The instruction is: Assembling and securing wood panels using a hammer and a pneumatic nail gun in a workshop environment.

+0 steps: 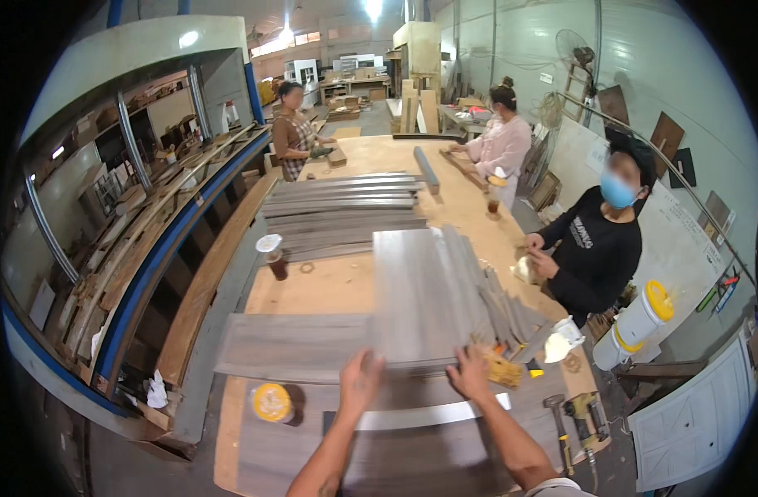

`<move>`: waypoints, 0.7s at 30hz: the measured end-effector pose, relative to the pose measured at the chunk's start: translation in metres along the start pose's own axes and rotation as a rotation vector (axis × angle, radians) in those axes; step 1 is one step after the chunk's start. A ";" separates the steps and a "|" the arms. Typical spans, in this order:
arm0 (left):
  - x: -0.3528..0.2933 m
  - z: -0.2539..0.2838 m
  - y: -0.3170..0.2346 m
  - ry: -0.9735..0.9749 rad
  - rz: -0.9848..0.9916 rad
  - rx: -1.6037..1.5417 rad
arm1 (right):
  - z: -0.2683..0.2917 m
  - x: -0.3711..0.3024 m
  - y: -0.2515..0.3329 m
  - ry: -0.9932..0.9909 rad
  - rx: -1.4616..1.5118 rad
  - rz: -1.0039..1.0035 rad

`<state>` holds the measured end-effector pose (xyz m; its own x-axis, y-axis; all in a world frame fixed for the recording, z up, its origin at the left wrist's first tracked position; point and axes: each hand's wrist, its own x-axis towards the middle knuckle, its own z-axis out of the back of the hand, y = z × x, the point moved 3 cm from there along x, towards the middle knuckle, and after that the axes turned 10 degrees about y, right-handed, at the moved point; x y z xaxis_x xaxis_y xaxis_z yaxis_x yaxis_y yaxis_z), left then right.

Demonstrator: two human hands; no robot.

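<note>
A grey wood-grain board [420, 290], smeared by motion, stands out from the near side of the worktable toward its middle. My left hand [362, 377] grips its near left corner. Near the right corner of that edge, my right hand [468, 373] holds the same board with its fingers bent over the edge. Beneath it, another grey panel [292, 341] lies crosswise. Closer to me is a wide grey panel [312, 460] with a pale strip [433, 414] across it.
Grey slats [341, 203] are stacked further up the table. Lidded cups [273, 403] [273, 257] stand at left. A hammer [558, 427] and nail gun [586, 418] lie at right. Several co-workers stand around the table, one masked [602, 240]. A press [147, 182] is at left.
</note>
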<state>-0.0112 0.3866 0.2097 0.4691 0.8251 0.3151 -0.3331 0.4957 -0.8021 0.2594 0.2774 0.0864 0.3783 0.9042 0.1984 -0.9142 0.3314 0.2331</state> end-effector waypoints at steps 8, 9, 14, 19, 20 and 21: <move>0.036 -0.135 0.114 0.191 0.501 0.266 | -0.019 -0.006 -0.014 -0.007 0.453 0.099; 0.038 -0.143 0.107 0.219 0.487 0.275 | -0.015 -0.006 -0.019 -0.016 0.457 0.068; 0.019 -0.140 0.097 0.082 0.488 0.434 | -0.001 -0.011 -0.021 0.178 0.669 -0.105; -0.061 -0.087 0.157 0.005 0.430 0.202 | -0.020 -0.087 -0.020 0.368 0.809 -0.211; -0.053 -0.093 0.154 0.230 0.713 0.055 | -0.022 -0.081 -0.042 0.387 0.786 -0.227; -0.027 -0.100 0.143 0.424 0.957 -0.102 | -0.019 -0.043 -0.065 0.380 0.760 -0.199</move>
<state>0.0101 0.4078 0.0352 0.3008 0.6881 -0.6604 -0.6547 -0.3545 -0.6676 0.3000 0.2225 0.0450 0.3229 0.9222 -0.2128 -0.4409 0.3455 0.8284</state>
